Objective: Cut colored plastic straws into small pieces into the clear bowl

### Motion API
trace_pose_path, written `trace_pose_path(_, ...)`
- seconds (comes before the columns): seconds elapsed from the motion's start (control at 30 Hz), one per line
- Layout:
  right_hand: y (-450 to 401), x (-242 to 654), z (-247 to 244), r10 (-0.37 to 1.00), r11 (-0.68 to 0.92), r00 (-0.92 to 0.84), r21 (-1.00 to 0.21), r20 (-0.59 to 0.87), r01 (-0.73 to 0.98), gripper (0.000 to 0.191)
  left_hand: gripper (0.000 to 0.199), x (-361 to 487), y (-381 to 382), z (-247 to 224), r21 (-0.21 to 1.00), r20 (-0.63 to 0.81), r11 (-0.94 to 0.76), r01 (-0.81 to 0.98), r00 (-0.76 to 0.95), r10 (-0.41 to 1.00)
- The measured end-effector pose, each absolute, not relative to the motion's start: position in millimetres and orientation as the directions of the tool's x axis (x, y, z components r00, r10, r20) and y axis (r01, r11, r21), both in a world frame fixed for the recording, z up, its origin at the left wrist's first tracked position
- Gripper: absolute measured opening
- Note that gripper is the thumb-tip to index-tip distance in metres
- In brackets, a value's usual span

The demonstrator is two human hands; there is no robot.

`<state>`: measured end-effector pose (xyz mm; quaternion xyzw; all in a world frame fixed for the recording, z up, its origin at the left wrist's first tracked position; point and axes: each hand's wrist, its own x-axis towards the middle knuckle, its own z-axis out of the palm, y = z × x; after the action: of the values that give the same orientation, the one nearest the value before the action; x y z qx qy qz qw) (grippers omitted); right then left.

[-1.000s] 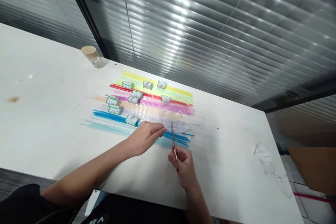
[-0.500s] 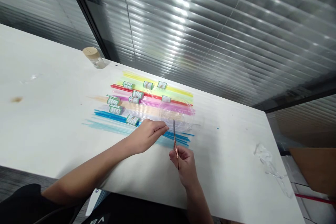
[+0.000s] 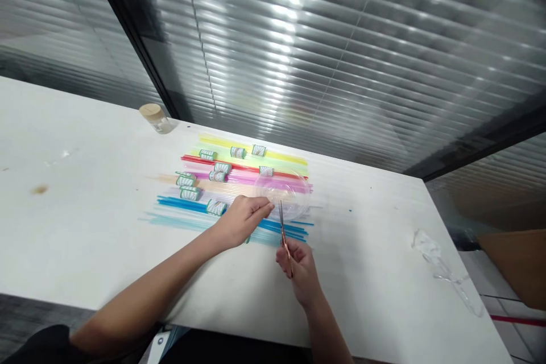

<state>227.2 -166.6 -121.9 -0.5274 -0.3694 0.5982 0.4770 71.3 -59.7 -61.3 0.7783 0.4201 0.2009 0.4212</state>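
My right hand grips a pair of scissors with copper-coloured handles, the blades pointing away from me. Just left of the blade tips is my left hand, thumb and fingers pinched together; whatever lies between them is too small to make out. Both hands are above bundles of coloured plastic sticks laid side by side: blue sticks nearest, then pink, red sticks and yellow sticks. Printed paper bands wrap several bundles. A clear round plastic dish sits on the sticks beyond the scissors.
A jar with a tan lid stands at the back left of the white table. Crumpled clear plastic lies near the right edge. Window blinds rise behind the table; a brown box is at the right.
The view has tilted slightly, so the table sits lower in the picture. My hands keep almost the same pose, with the scissor tips a little nearer my left fingertips.
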Motion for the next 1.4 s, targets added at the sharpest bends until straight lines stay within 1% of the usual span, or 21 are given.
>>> trace_pose_path(0.3, -160, 223, -122, 0.968, -0.241, 0.026, -0.949, -0.251, -0.204, 0.058, 0.044, 76, -58, -61, 0.815, -0.064, -0.311, 0.488, 0.61, 0.79)
trace_pose_path(0.57, -155, 222, -125, 0.967, -0.234, 0.047, -0.946, -0.251, -0.226, 0.055, 0.043, 79, -56, -59, 0.8, -0.055, -0.316, 0.511, 0.586, 0.808)
trace_pose_path(0.8, -155, 220, -123, 0.963, -0.25, 0.04, -0.938, -0.267, -0.241, 0.057, 0.044, 79, -56, -56, 0.791, -0.065, -0.317, 0.523, 0.587, 0.807)
trace_pose_path(1.0, -152, 220, -123, 0.959, -0.261, 0.044, -0.934, -0.28, -0.245, 0.061, 0.044, 80, -55, -53, 0.808, -0.09, -0.305, 0.504, 0.617, 0.782)
trace_pose_path(1.17, -150, 221, -123, 0.961, -0.25, 0.058, -0.937, -0.272, -0.243, 0.061, 0.044, 82, -54, -51, 0.795, -0.098, -0.297, 0.53, 0.594, 0.798)
trace_pose_path(1.3, -149, 222, -122, 0.963, -0.211, 0.119, -0.948, -0.244, -0.238, 0.058, 0.044, 80, -57, -48, 0.803, -0.098, -0.289, 0.52, 0.595, 0.798)
trace_pose_path(1.4, -149, 223, -121, 0.955, -0.156, 0.212, -0.96, -0.207, -0.233, 0.056, 0.043, 77, -62, -44, 0.813, -0.141, -0.288, 0.507, 0.651, 0.746)
